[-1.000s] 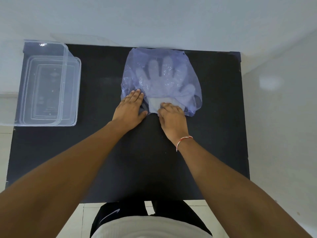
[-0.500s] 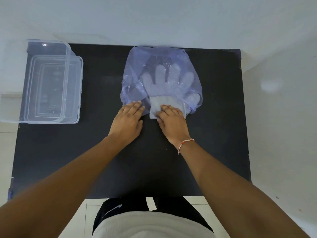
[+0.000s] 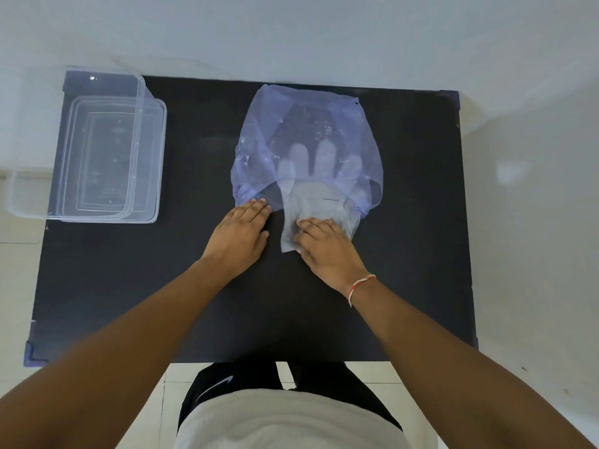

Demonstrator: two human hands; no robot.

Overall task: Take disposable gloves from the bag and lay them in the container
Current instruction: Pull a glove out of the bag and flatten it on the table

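Note:
A translucent blue plastic bag (image 3: 259, 150) lies flat on the black table (image 3: 194, 286), its mouth facing me. Clear disposable gloves (image 3: 316, 202) stick halfway out of the mouth; their fingers still show through the bag. My left hand (image 3: 238, 236) lies flat with its fingertips pressing the bag's near-left edge. My right hand (image 3: 324, 246) rests fingers-down on the gloves' cuff end, pinning it to the table. The clear plastic container (image 3: 107, 157) stands at the table's far left, apart from both hands.
A clear lid or second tub (image 3: 26, 192) leans under the container and overhangs the table's left edge. The table's right edge (image 3: 466, 222) borders a pale floor. My torso is at the table's near edge.
My right hand has slid toward me, drawing the gloves farther out of the bag. My left hand has stayed on the bag's edge, shifting slightly toward me.

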